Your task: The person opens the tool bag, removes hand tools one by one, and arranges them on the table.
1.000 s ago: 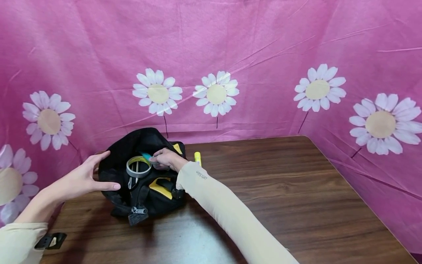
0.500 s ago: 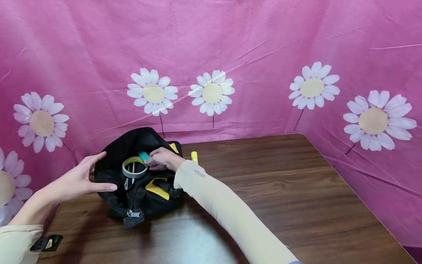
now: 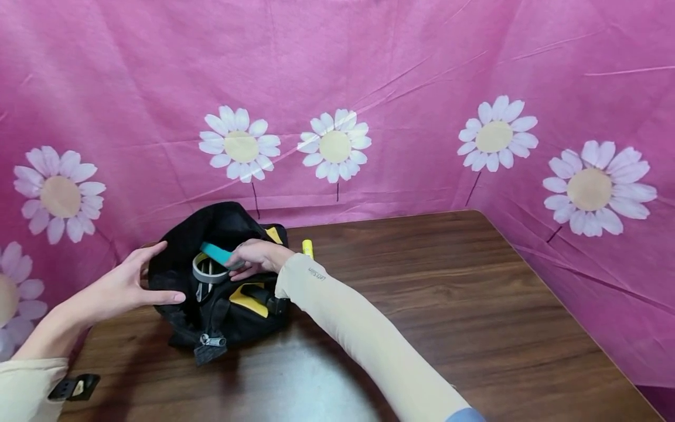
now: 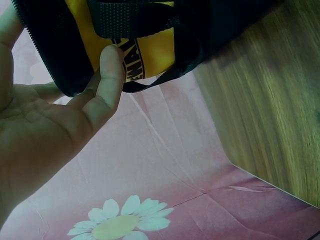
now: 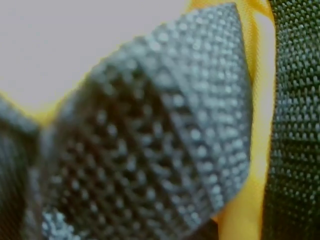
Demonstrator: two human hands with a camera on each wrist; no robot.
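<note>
A black tool bag (image 3: 245, 328) with yellow panels stands at the table's left, its top gaping. My left hand (image 3: 123, 284) grips its left side, thumb over the near rim; in the left wrist view a fingertip lies on the lettered yellow panel (image 4: 152, 60). Inside the opening, my right hand (image 3: 258, 258) holds a long, flat teal object (image 3: 215, 253), whose far end points left. Part of the teal object is hidden by the fingers. Just below it sits a grey-edged tape roll (image 3: 203, 276). The right wrist view shows only a blurred woven strap (image 5: 150, 110) and yellow cloth.
A yellow capped tube (image 3: 307, 248) stands on the wooden table (image 3: 422, 305) behind my right sleeve. Metal tool tips show below the tape roll. A zipper pull (image 3: 212, 340) hangs at the bag's front. Pink flowered cloth (image 3: 411, 58) hangs behind the table.
The teal object has come further into sight and swung out to the left over the tape roll. My left hand keeps its hold on the bag. The head view has shifted slightly.
</note>
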